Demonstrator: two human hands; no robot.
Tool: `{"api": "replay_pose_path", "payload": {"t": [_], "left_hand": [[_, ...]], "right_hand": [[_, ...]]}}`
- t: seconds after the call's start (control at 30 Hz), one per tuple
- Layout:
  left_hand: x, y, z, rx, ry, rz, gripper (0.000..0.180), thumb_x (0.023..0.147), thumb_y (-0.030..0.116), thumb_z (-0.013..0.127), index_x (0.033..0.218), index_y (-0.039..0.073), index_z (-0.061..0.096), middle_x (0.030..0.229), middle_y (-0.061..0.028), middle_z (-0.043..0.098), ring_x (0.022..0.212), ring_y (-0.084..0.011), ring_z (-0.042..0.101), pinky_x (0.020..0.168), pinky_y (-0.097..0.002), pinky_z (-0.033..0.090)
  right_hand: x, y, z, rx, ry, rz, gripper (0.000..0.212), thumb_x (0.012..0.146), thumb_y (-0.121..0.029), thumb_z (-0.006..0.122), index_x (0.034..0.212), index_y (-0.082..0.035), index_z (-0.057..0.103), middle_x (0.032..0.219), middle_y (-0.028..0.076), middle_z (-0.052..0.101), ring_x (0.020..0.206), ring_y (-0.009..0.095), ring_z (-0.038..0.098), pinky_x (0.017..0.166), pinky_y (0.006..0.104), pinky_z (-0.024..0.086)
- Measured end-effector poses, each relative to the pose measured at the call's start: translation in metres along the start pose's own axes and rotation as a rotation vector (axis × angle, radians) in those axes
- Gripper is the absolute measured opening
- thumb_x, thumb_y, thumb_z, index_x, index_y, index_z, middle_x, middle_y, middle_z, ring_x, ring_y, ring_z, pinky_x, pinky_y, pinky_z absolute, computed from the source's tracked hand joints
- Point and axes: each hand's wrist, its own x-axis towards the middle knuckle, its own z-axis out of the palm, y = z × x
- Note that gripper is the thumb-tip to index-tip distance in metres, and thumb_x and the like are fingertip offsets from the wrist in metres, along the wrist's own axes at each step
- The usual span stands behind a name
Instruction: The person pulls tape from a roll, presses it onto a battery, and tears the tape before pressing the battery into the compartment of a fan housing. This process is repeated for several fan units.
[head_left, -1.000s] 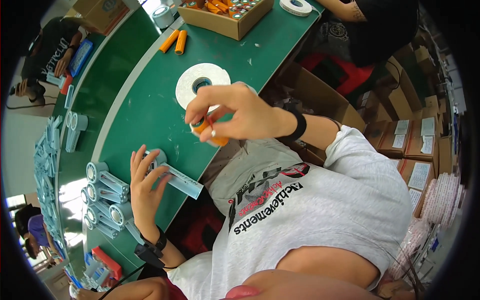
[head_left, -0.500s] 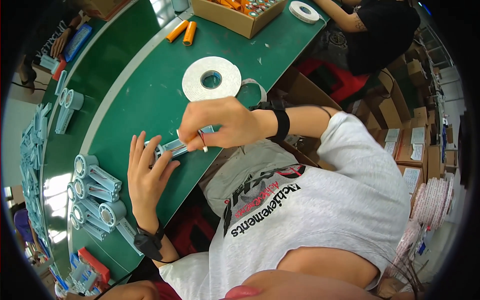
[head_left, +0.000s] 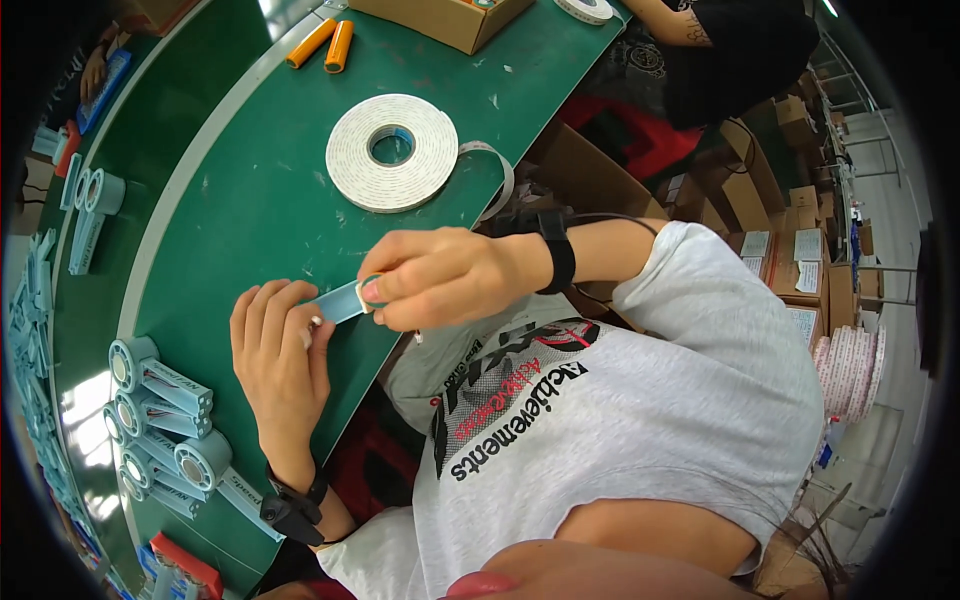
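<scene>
A light blue handheld fan part (head_left: 341, 304), its flat handle showing, spans the gap between my hands over the green table. My left hand (head_left: 283, 345) is closed around its left end, fingers hiding that part. A small white bit (head_left: 316, 321) shows by the thumb. At the handle's right end, my right hand (head_left: 450, 275) pinches a small piece with an orange and white edge (head_left: 364, 291), mostly covered by the fingers. Below that hand hangs a small white tip (head_left: 418, 338); what it belongs to is hidden.
A large roll of white tape (head_left: 350, 150) lies beyond my hands, its loose end curling right. Two orange battery cells (head_left: 339, 47) lie farther off near a cardboard box (head_left: 440, 25). Several light blue fans (head_left: 203, 460) are grouped at left. A person in black (head_left: 745, 60) is at far right.
The fan part has turned, so its smooth flat side shows instead of the open side with wires. My right hand has shifted down onto its end. The view has shifted slightly.
</scene>
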Motion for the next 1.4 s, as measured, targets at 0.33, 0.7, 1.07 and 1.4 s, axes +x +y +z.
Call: {"api": "replay_pose_path", "payload": {"t": [0.33,0.7,1.07,1.4], "left_hand": [[-0.02,-0.02,0.016,-0.199,0.29,-0.067,0.002,0.081,-0.001,0.052,0.08,-0.002,0.05,0.087,-0.016,0.058,0.084,-0.0344,0.059,0.074,-0.0424,0.048],[-0.03,-0.017,0.018,-0.182,0.299,-0.118,0.002,0.082,-0.003,0.051,0.082,-0.005,0.051,0.088,-0.0169,0.057,0.082,-0.0333,0.059,0.067,-0.0373,0.048],[-0.034,-0.028,0.016,-0.137,0.379,-0.025,0.003,0.08,-0.002,0.052,0.08,-0.004,0.049,0.084,-0.0167,0.057,0.074,-0.0345,0.057,0.062,-0.0368,0.046],[-0.013,-0.017,0.037,-0.074,0.35,-0.015,0.005,0.081,0.0,0.051,0.081,-0.005,0.05,0.084,-0.0165,0.058,0.076,-0.0355,0.058,0.064,-0.0384,0.047]], "right_hand": [[0.01,-0.005,0.029,-0.166,-0.158,0.176,0.026,0.072,-0.005,0.063,0.098,-0.006,0.058,0.096,0.006,0.059,0.087,0.025,0.055,0.082,0.039,0.046],[0.006,0.0,0.042,-0.23,-0.398,0.239,0.036,0.077,-0.012,0.063,0.111,-0.012,0.052,0.099,0.001,0.057,0.078,0.022,0.048,0.088,0.0392,0.041],[0.002,-0.009,0.008,-0.013,-0.174,0.11,0.035,0.076,0.002,0.062,0.108,-0.008,0.054,0.085,0.004,0.055,0.069,0.023,0.049,0.071,0.0361,0.045],[0.017,0.023,0.005,0.66,-0.252,0.585,0.037,0.078,0.008,0.055,0.112,-0.007,0.053,0.085,0.002,0.058,0.076,0.023,0.048,0.074,0.0302,0.043]]}}
